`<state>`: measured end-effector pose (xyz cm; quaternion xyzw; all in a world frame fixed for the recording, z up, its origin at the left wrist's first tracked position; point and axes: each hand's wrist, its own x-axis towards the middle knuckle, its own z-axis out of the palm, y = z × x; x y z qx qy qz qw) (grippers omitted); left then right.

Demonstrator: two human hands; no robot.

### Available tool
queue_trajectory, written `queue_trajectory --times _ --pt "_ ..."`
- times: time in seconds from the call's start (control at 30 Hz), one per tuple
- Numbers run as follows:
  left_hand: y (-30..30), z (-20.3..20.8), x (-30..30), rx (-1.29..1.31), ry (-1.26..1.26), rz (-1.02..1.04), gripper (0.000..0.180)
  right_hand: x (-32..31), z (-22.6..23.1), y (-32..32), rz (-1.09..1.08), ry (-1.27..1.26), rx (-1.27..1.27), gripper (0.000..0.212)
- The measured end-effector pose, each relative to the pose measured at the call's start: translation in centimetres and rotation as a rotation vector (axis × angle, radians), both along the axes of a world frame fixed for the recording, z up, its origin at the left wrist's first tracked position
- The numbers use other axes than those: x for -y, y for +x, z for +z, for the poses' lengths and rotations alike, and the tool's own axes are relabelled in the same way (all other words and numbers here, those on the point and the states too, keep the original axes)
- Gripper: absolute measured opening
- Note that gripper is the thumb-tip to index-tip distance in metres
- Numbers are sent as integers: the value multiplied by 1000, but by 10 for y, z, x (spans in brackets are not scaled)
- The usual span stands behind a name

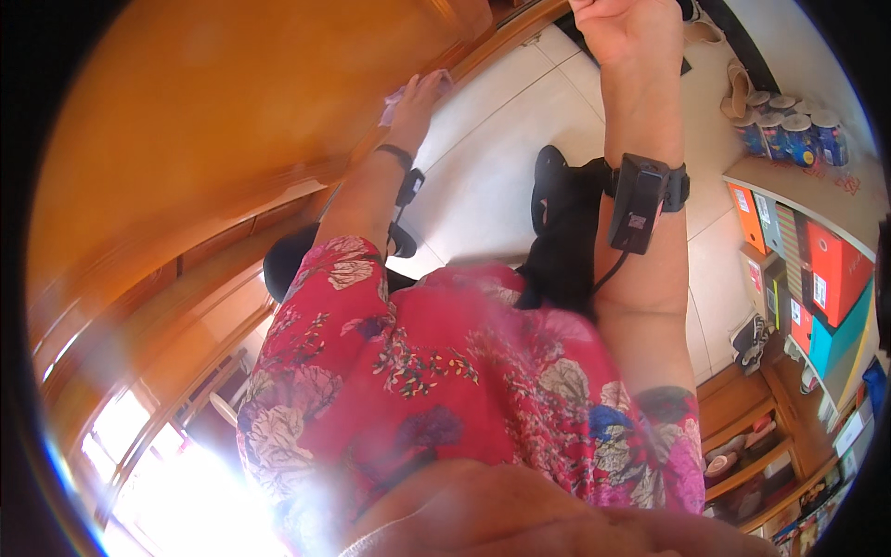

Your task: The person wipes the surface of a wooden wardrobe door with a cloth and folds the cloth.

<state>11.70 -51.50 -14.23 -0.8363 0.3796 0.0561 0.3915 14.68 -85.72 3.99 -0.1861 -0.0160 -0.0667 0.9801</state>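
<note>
Our left hand (417, 100) holds the cloth (391, 110) at the panel's (232, 111) edge. Right of the panel, our right hand (633, 30) is partly out of view; its grip we cannot tell. Work with the cloth seems under way; how much remains is not visible.

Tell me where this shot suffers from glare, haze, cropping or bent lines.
Head view: white glare burns out the lower left; head view: the red floral fabric top looks hazy in patches; head view: the glossy orange-brown wooden panel's lower edge curves toward the rim; head view: the bare right hand is cut off by the top edge.
</note>
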Motion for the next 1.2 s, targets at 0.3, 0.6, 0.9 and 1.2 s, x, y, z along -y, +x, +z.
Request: queue_trajectory --times 0.3,0.6,0.9,1.2 --pt "-88 17 -129 -15 -275 96 60 -20 33 -13 -85 -79 -155 21" --pt "-39 14 -48 -22 -344 53 50 -17 28 -7 -80 -12 -108 23" --pt "97 -38 37 -376 -98 73 43 -57 40 8 2 70 -199 25" --pt "-4 48 40 -77 -97 67 38 -26 27 -5 -37 -35 -158 23"
